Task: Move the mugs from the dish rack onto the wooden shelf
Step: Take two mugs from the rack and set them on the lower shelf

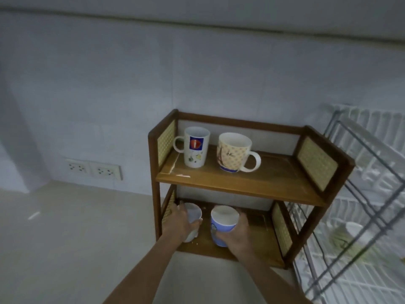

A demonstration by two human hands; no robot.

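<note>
The two-tier wooden shelf [238, 183] stands on the counter against the wall. On its upper tier are a tall white mug [195, 150] with a red and blue logo and a cream patterned mug [233, 152], both upright. On the lower tier my left hand [178, 222] wraps a white mug [194, 216] at the left. My right hand [237, 234] grips a blue mug [222, 224] beside it. Both lower mugs are upright on or just above the board; I cannot tell which.
A white wire dish rack [361, 194] stands right of the shelf, touching it, with a pale object [355, 230] inside. Two wall sockets [94, 168] sit low on the wall at left. The beige counter [65, 238] extends left of the shelf.
</note>
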